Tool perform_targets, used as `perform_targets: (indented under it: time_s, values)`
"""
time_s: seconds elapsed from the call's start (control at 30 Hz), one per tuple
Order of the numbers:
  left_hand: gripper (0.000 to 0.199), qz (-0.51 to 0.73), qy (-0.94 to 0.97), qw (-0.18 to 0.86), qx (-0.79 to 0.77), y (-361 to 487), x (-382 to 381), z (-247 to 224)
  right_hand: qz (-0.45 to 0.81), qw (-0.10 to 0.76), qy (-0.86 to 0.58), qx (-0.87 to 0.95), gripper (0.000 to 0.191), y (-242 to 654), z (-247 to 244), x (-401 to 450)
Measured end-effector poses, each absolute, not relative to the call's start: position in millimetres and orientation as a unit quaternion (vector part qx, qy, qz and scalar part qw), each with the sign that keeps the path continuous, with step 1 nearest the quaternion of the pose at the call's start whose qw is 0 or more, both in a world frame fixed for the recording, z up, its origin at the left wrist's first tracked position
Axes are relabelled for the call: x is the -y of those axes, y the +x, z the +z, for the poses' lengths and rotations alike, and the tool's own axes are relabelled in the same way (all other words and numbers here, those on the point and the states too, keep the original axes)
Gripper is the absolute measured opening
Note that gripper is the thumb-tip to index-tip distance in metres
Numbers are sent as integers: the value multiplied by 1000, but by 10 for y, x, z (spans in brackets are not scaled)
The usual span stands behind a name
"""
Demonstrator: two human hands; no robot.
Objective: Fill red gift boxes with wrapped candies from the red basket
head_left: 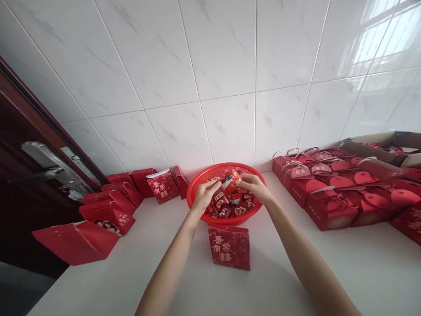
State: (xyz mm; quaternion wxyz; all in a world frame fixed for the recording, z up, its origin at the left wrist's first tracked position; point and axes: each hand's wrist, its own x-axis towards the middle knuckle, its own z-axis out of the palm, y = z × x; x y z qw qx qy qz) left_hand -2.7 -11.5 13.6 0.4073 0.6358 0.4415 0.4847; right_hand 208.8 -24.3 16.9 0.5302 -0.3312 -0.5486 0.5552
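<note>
Both my hands are raised over a red plastic basket (pixel 226 223) filled with wrapped candies (pixel 226 206). Between them is a shiny red-and-dark candy packet (pixel 231 178). My left hand (pixel 207 193) pinches its lower left end with thumb and fingers. At its right end, the fingers of my right hand (pixel 252 185) close on the wrapper. In front of the basket, nearest me, a red paper gift bag (pixel 229 248) with white Chinese characters stands upright on the white tabletop (pixel 158 267).
Several red paper bags (pixel 108 215) stand along the left, beside a dark door with a metal handle (pixel 46 162). Rows of red gift boxes with cord handles (pixel 332 206) fill the right. Behind them sits a cardboard box (pixel 365 147). A tiled wall (pixel 226 127) bounds the back.
</note>
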Motion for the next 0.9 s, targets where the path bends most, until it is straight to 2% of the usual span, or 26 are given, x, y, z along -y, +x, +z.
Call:
perform_targets:
  time_s: [0.13,0.27,0.4,0.47,0.77,0.83,0.9]
  values:
    - [39,326,709,312,-542,-28,54,89,555,631,-342,420,25,2073,136,173]
    - [25,191,745,275,-577,-28,8,2,557,641,-346,399,26,2061,136,174]
    - [40,71,782,240,-571,-7,-49,16,560,631,-339,415,31,2045,146,221]
    - [52,35,803,222,-552,4,-75,69,553,627,-345,427,33,2033,146,233]
    - [77,-63,821,164,-543,42,-40,125,538,610,-368,451,38,2012,144,217]
    - [70,-65,815,158,-554,46,-41,117,538,606,-370,455,38,2015,146,218]
    - [52,-60,807,157,-566,47,-42,117,537,603,-371,459,38,2018,146,222]
